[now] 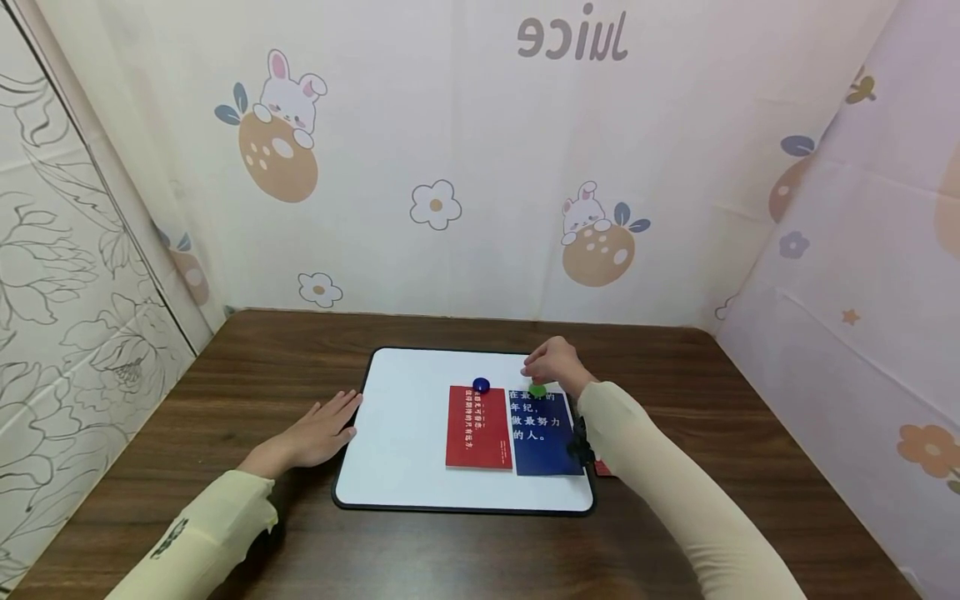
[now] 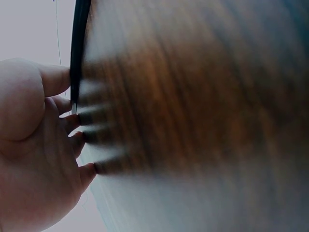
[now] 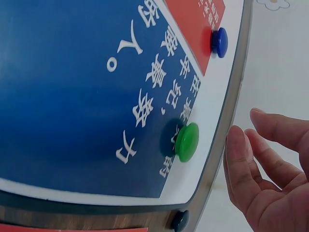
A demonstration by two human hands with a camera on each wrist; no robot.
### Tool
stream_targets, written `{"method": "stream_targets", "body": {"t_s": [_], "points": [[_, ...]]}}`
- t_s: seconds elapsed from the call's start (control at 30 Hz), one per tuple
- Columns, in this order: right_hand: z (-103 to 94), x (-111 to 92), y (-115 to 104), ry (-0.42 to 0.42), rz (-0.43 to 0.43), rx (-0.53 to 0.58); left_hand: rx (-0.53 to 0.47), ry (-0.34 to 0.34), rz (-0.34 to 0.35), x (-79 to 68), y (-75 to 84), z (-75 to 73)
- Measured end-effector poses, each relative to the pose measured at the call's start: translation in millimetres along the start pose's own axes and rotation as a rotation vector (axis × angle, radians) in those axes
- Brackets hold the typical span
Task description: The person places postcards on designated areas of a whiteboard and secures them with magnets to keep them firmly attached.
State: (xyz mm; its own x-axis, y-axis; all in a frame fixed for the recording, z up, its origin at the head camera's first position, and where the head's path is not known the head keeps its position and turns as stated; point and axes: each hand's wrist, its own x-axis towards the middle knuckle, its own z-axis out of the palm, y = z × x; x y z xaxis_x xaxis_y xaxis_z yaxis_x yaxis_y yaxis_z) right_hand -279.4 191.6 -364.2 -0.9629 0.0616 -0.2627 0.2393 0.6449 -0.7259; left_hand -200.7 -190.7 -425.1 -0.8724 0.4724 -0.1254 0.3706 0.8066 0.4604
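A white magnetic board (image 1: pixel 401 442) with a black rim lies on the table. On it, side by side, are a red card (image 1: pixel 478 442) and a dark blue card (image 1: pixel 549 457), both with white writing. A round blue magnet (image 1: pixel 481 385) sits on the red card's top edge. On the blue card's top edge is a green magnet (image 3: pixel 188 142). My right hand (image 1: pixel 557 365) hovers by the green magnet, fingers loosely bent, holding nothing. My left hand (image 1: pixel 318 432) lies flat at the board's left side, its fingertips touching the rim.
Part of another red card (image 1: pixel 602 469) shows on the table right of the board, half hidden by my right sleeve. A small dark magnet (image 3: pixel 180 221) is near it, off the board. The brown wooden table (image 1: pixel 420 554) ends at a patterned cloth backdrop (image 1: pixel 480 275).
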Motion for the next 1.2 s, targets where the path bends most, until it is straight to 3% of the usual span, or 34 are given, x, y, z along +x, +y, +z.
{"method": "stream_targets", "body": {"t_s": [1.2], "points": [[-28.9, -6, 20, 0.045, -0.004, 0.089, -0.011, 0.009, 0.028, -1.2, -1.5, 0.6]]}}
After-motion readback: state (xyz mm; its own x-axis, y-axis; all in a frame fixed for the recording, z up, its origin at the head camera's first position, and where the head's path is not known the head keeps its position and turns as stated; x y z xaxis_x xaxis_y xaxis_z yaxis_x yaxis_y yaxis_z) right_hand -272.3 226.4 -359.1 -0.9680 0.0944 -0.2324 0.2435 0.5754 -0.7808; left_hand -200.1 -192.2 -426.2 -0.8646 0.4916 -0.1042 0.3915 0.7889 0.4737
